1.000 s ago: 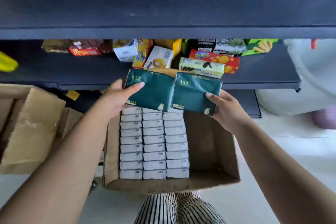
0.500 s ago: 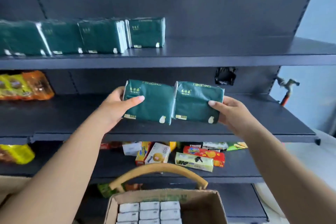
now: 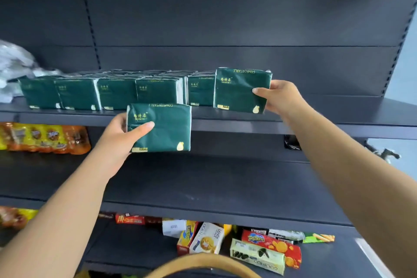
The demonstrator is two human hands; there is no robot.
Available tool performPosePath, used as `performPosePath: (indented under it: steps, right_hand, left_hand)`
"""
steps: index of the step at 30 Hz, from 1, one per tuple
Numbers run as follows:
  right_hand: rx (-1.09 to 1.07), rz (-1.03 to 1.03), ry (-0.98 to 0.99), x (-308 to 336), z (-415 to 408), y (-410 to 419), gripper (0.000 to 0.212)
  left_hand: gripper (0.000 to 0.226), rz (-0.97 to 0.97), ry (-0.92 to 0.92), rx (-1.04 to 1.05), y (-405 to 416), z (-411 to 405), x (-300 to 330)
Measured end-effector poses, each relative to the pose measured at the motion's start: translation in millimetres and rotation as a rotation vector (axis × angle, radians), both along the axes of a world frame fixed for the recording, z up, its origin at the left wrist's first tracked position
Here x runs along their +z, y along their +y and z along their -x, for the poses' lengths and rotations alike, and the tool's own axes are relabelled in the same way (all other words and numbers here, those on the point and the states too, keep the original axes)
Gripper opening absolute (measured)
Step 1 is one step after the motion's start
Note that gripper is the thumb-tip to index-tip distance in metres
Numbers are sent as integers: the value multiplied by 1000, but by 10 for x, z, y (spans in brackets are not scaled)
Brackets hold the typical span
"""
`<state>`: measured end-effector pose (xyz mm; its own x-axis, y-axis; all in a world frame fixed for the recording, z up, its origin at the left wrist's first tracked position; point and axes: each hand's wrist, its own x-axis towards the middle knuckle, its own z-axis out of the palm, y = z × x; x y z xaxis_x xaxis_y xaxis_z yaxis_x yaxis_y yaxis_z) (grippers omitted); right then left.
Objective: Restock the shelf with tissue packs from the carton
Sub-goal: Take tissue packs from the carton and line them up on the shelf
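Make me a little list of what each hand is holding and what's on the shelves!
left hand: holds a green tissue pack in front of the top shelf's edge
right hand: holds another green pack at the right end of the row
top shelf: row of green tissue packs standing upright
middle shelf: orange snack bags at left
bottom shelf: biscuit boxes

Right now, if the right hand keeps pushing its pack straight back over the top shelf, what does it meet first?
Probably nothing until the dark back panel. The right hand holds its tissue pack beside the row's end pack; depth is unclear.
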<state>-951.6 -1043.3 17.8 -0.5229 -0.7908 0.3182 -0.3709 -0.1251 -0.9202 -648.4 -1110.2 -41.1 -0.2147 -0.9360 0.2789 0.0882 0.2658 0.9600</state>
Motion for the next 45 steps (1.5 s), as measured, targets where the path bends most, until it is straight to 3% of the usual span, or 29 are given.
performPosePath:
  steps: [5, 13, 27, 29, 31, 34, 37, 41, 45]
  right_hand:
    - [-81, -147, 176, 40, -115, -624, 33]
    - [-151, -242, 264, -73, -256, -1121, 31]
    - [-158, -255, 193, -141, -491, -1277, 35]
    - [-164, -186, 153, -134, -520, -1136, 54]
    - [-166, -84, 103, -156, -566, -970, 61]
    - [-57, 28, -74, -264, -700, -694, 51]
    - [213, -2, -284, -372, -855, -433, 38]
    - [194, -72, -109, -399, -823, -238, 48]
    - [100, -21, -97, -250, -503, -122, 14]
  left_hand:
    - [20, -34, 43, 88, -140, -149, -45]
    - [26, -112, 40, 95, -374, -338, -199]
    - [27, -104, -19, 38, -505, -202, -251]
    - [27, -96, -9, 23, -498, -124, -219]
    - [27, -89, 24, 2, -481, -17, -185]
    - [27, -75, 83, -40, -440, 211, -132]
    - [35, -40, 128, -82, -376, 476, -70]
    - [42, 61, 101, -116, -311, 747, 7]
    - [24, 262, -134, -71, -345, 875, 14]
